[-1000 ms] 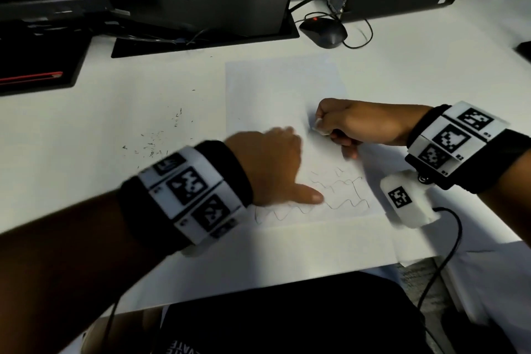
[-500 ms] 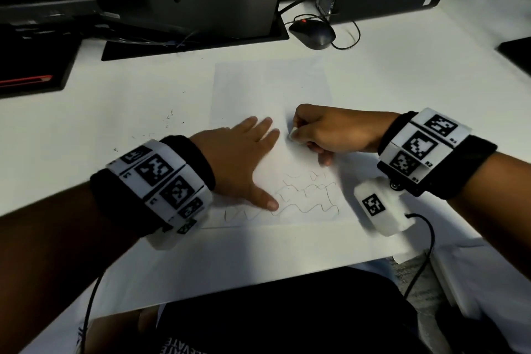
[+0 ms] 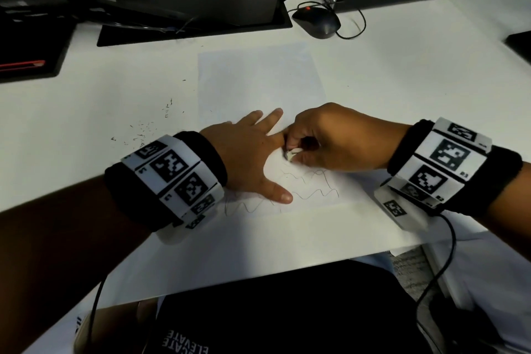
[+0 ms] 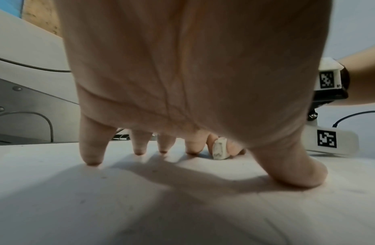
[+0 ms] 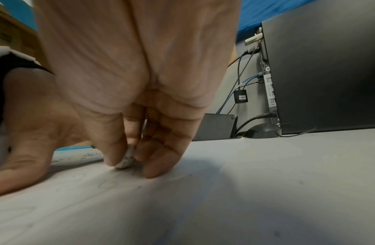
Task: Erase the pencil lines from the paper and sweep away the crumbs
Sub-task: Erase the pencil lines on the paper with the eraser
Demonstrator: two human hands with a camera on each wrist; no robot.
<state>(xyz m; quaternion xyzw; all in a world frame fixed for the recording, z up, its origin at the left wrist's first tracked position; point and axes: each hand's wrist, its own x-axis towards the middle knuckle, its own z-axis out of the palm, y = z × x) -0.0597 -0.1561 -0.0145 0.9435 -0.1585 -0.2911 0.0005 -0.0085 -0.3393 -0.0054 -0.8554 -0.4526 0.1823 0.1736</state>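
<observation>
The paper (image 3: 258, 80) is pinned flat by the spread left hand (image 3: 247, 152) — against shifting, likely — while the eraser (image 4: 220, 149) is pinched in the right hand (image 3: 330, 138) over the pencil lines (image 3: 310, 184).

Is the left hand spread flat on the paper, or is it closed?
Spread. The left hand presses the paper with straight, splayed fingers.

You can read one word: "ELEVATE" in white capitals on the dark garment (image 3: 258, 322) at the bottom of the head view, upside down and seemingly printed twice. The wristbands (image 3: 172, 178) carry square black-and-white code markers; their small corner characters are too tiny to read.
</observation>
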